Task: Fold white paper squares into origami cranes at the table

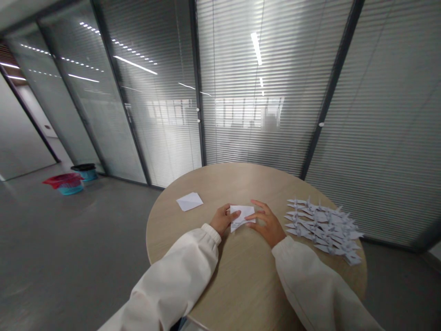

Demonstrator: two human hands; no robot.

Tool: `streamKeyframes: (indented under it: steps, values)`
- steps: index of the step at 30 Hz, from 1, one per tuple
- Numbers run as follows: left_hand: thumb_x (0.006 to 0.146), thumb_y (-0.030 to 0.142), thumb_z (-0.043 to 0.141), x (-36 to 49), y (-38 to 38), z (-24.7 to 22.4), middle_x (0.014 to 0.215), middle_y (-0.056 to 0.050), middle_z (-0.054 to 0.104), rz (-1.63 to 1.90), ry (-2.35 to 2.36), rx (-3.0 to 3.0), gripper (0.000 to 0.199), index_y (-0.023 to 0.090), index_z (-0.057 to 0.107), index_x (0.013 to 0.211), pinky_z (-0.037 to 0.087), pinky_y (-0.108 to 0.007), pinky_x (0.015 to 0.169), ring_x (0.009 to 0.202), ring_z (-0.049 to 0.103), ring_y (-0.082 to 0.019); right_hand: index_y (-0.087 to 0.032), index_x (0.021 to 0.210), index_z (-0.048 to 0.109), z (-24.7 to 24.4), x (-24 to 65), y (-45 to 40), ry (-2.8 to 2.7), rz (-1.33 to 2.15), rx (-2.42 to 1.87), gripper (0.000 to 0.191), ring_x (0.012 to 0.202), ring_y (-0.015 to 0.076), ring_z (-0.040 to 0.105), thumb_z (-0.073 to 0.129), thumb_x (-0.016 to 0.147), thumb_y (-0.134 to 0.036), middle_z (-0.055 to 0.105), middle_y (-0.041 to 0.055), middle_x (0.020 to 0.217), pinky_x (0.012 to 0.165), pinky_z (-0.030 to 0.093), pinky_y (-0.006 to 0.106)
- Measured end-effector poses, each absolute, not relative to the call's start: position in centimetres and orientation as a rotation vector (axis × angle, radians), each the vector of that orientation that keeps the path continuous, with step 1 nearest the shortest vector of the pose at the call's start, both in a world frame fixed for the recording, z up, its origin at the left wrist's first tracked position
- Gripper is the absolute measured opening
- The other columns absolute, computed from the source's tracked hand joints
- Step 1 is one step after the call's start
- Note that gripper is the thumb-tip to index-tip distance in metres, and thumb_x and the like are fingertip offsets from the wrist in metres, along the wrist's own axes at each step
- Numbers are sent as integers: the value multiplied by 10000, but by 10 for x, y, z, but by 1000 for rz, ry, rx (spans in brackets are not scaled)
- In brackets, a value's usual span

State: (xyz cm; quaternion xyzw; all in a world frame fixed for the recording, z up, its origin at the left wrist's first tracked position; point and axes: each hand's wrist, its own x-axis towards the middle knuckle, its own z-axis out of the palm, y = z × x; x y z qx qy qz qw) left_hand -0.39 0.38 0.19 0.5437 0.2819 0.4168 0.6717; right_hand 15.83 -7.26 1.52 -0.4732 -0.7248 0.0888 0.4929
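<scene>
At lower centre, the left hand [221,220] pinches a partly folded white paper piece [243,210]; the right hand [268,225], fingers spread, touches it, grip unclear. Many finished-looking pointed white paper figures [324,228] crowd the right of the round pale-wood desk [241,181]; the flat white paper [190,201] at left looks unfinished.

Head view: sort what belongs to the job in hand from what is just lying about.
Job, apparently: white paper between left hand and right hand; separate paper piece; folded paper shapes; round table.

Lying about: red-lined blue bin; black-lined blue bin.
</scene>
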Motion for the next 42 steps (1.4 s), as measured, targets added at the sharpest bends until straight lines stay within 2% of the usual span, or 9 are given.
streamKeyframes:
  steps: [6, 9, 12, 17, 20, 24, 27, 33, 42]
  values:
    - [515, 302, 728, -3, -2, 6, 669, -24, 617, 904, 591, 1280, 440, 127, 519, 861, 446, -221, 537, 546, 567, -116, -184, 666, 622, 10, 163, -65, -1582, 340, -1220, 123, 1042, 197, 469, 617, 655, -306, 509, 73, 1123, 912, 355, 360]
    - [520, 288, 721, -2, -4, 7, 686, -17, 614, 884, 544, 1309, 421, 135, 529, 862, 467, -257, 598, 587, 571, -125, -172, 780, 611, 7, 164, -61, -1480, 581, -1202, 194, 968, 193, 524, 608, 650, -317, 535, 88, 1092, 815, 431, 322]
    - [512, 292, 725, -1, -8, 11, 729, -26, 612, 852, 521, 1311, 415, 136, 549, 854, 471, -289, 652, 644, 572, -142, -169, 875, 573, 5, 164, -61, -1407, 778, -1189, 281, 766, 169, 588, 602, 645, -329, 625, 56, 866, 678, 474, 289]
    - [651, 444, 589, 0, -18, 23, 801, -62, 582, 838, 518, 1263, 388, 118, 574, 862, 464, -295, 679, 741, 550, -155, -183, 675, 492, 5, 165, -61, -1376, 691, -1273, 204, 550, 122, 537, 600, 627, -349, 559, -40, 578, 516, 433, 227]
    - [627, 410, 627, 0, -23, 26, 897, -74, 557, 816, 492, 1296, 435, 144, 527, 956, 455, -307, 704, 829, 534, -176, -193, 680, 458, 3, 166, -59, -1350, 644, -1269, 211, 572, 126, 544, 601, 621, -337, 564, -37, 606, 539, 439, 236]
    - [472, 230, 754, 1, -27, 24, 913, -54, 533, 811, 517, 1445, 670, 182, 444, 1064, 433, -284, 723, 805, 526, -149, -202, 715, 432, 2, 165, -57, -1335, 616, -1259, 221, 610, 144, 566, 594, 621, -319, 564, -27, 642, 559, 455, 257]
    - [458, 207, 755, 1, -27, 22, 901, -43, 517, 800, 532, 1503, 732, 194, 409, 1104, 426, -274, 706, 779, 524, -137, -206, 778, 420, 3, 162, -58, -1336, 594, -1248, 251, 642, 154, 578, 594, 625, -301, 568, -11, 691, 576, 467, 269]
    - [584, 295, 680, 1, -20, 15, 734, 3, 510, 937, 604, 1642, 546, 172, 451, 1064, 397, -216, 606, 648, 494, -98, -203, 1047, 368, 7, 158, -63, -1343, 666, -1170, 462, 645, 146, 594, 584, 642, -258, 577, -20, 708, 601, 471, 265]
    - [618, 295, 645, 3, -17, 17, 723, 10, 526, 993, 557, 1515, 424, 157, 473, 980, 480, -285, 624, 674, 521, -114, -168, 865, 530, 5, 162, -61, -1349, 769, -1157, 303, 714, 171, 592, 618, 633, -343, 631, 41, 792, 638, 465, 278]
